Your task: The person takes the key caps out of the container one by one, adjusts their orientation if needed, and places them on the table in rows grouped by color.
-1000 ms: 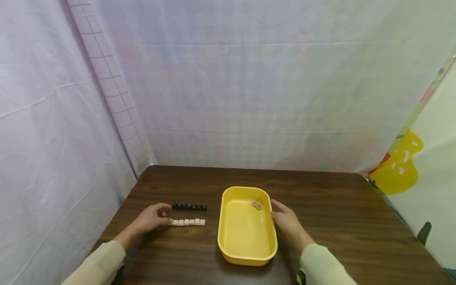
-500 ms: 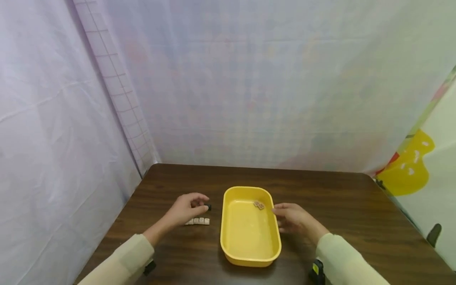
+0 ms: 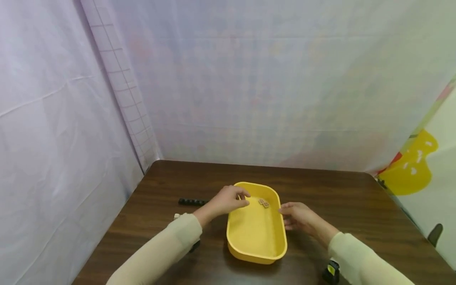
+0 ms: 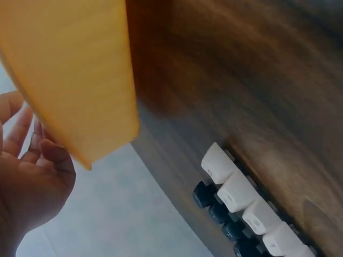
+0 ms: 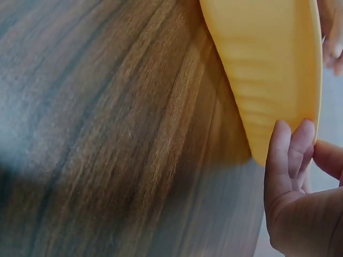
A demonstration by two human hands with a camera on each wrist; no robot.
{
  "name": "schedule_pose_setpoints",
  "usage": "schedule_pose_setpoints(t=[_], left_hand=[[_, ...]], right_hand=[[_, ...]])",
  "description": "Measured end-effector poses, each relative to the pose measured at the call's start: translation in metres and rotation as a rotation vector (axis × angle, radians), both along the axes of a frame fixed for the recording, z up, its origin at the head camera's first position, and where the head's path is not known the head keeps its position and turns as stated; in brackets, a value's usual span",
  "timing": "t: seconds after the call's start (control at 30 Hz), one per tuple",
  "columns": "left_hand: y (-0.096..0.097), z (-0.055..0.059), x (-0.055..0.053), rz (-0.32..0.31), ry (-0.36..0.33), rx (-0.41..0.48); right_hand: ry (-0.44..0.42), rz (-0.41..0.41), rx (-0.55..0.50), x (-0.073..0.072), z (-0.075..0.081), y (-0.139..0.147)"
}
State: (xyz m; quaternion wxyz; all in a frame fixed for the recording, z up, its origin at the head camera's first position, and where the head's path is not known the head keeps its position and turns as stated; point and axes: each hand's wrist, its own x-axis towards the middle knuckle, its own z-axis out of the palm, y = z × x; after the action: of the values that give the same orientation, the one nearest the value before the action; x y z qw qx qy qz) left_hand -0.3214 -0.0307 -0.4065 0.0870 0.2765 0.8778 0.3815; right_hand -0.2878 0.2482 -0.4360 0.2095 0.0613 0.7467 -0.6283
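My left hand (image 3: 229, 199) is over the far left part of a yellow tub (image 3: 231, 237), thumb and fingers apart with a gap between them. Inside, near the far right corner, lie two small beige square pieces (image 3: 264, 203). At the tub's right side my right hand (image 3: 301, 217) grips the rim; the right wrist view shows its fingers (image 5: 280, 155) against the outer wall and the thumb over the edge. A row of black keycaps (image 3: 192, 202) lies left of the tub. White keycaps (image 4: 236, 191) line up beside them, mostly hidden by my left arm in the head view.
Everything stands on a dark wood-grain table (image 3: 320, 194). A pale curtain (image 3: 249, 99) hangs behind its far edge, and a white cloth (image 3: 64, 138) closes the left side. Wrist devices sit under both sleeves.
My left hand has moved right, from the left end of the keycap rows, across them and over the tub. My right hand has stayed at the tub's right rim.
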Motion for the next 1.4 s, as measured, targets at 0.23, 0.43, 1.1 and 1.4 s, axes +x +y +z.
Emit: schedule_pose_setpoints(t=[0.23, 0.43, 1.1, 1.4], left_hand=[[0.026, -0.002, -0.014, -0.009, 0.096, -0.162], [0.051, -0.008, -0.025, -0.062, 0.074, -0.264], [0.073, -0.028, -0.030, -0.031, 0.144, -0.455], [0.074, -0.034, -0.026, -0.028, 0.130, -0.428]], right_hand=[[0.000, 0.024, -0.027, -0.004, 0.000, 0.003], [-0.003, 0.042, -0.060, -0.006, -0.003, 0.004], [-0.016, 0.024, -0.060, -0.005, 0.002, 0.004], [-0.009, 0.017, -0.084, -0.003, 0.001, 0.006]])
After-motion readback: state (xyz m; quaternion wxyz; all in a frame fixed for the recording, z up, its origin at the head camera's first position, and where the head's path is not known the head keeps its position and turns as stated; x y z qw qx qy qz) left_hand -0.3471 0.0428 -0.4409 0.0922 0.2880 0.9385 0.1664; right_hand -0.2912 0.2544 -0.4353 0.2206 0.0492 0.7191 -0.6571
